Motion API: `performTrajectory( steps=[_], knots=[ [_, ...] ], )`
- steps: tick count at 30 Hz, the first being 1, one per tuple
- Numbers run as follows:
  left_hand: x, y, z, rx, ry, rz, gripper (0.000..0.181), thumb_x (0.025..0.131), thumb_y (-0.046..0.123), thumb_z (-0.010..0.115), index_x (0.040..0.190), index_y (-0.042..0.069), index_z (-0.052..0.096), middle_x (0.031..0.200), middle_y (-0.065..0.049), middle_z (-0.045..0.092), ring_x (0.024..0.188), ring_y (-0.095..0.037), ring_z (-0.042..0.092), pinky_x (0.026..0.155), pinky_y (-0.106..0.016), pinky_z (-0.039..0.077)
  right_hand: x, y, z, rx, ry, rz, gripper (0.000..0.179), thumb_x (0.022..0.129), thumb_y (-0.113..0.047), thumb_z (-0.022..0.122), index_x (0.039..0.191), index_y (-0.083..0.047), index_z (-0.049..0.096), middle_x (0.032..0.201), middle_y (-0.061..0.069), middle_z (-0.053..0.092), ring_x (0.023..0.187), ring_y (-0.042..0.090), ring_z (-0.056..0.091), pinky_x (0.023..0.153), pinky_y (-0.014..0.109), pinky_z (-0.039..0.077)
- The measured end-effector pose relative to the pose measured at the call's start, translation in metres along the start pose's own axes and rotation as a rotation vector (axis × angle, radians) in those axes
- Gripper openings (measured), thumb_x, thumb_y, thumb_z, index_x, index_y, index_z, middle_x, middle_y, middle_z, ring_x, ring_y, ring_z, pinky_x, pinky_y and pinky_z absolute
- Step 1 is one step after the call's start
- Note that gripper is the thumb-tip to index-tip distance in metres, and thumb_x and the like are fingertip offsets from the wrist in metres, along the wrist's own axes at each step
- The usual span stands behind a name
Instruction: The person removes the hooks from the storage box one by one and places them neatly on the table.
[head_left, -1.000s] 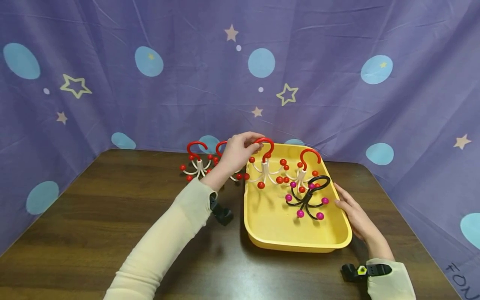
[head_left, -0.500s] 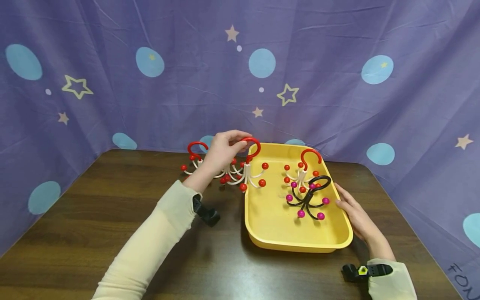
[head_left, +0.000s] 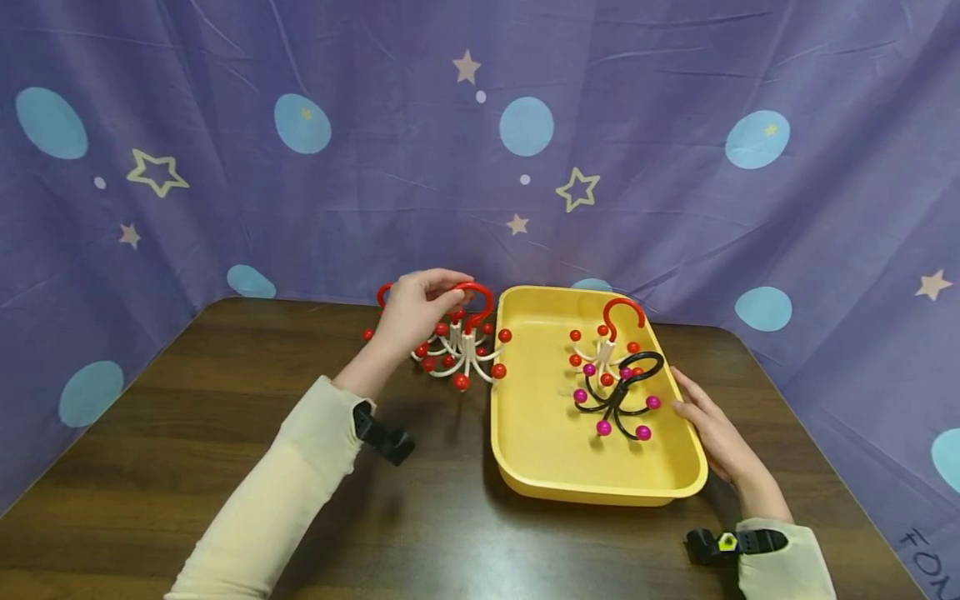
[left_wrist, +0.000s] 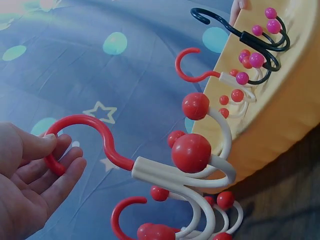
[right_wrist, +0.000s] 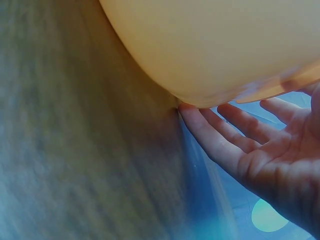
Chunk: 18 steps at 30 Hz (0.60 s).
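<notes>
In the head view, my left grip (head_left: 408, 312) pinches the held hanger (head_left: 468, 343) by its red hook (head_left: 491, 307), just beside the left rim of the yellow tub (head_left: 540, 442), a rear hanger (head_left: 455, 333) behind it; a black hanger (head_left: 618, 397) and a red-hooked hanger (head_left: 606, 352) sit in the tub; in the left wrist view, thumb and fingers close narrowly on the hook's end; in the right wrist view, my right grip (right_wrist: 270, 155) is wide, fingertips touching the tub's outside.
</notes>
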<state>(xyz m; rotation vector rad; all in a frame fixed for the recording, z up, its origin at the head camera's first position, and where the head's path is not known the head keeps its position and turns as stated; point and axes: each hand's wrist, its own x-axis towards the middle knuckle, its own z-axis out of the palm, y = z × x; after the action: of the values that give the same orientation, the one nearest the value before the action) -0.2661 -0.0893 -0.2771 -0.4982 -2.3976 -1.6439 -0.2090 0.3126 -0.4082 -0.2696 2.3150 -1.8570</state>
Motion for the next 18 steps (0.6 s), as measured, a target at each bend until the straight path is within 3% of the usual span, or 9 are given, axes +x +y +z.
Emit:
performTrajectory(
  steps=[12,18],
  knots=[
    [-0.009,-0.014,-0.01,0.049,0.015,0.001,0.022,0.086,0.01,0.061,0.107,0.003,0.066,0.099,-0.013,0.068,0.086,-0.022,0.066,0.071,-0.025,0.053,0.001,0.003,-0.002,0.026,-0.016,-0.024,0.06,0.099,-0.025,0.034,0.147,-0.012,0.001,0.15,0.021,-0.011,0.11,-0.009,0.039,0.084,0.015,0.044],
    [-0.012,-0.024,-0.011,0.009,0.001,-0.02,0.022,0.086,0.007,0.06,0.107,0.001,0.065,0.098,-0.017,0.068,0.088,-0.024,0.065,0.072,-0.026,0.054,0.002,0.002,-0.001,0.014,-0.01,-0.01,0.06,0.099,-0.026,0.034,0.147,-0.012,0.001,0.15,0.021,-0.009,0.111,-0.006,0.04,0.084,0.016,0.045]
  ],
)
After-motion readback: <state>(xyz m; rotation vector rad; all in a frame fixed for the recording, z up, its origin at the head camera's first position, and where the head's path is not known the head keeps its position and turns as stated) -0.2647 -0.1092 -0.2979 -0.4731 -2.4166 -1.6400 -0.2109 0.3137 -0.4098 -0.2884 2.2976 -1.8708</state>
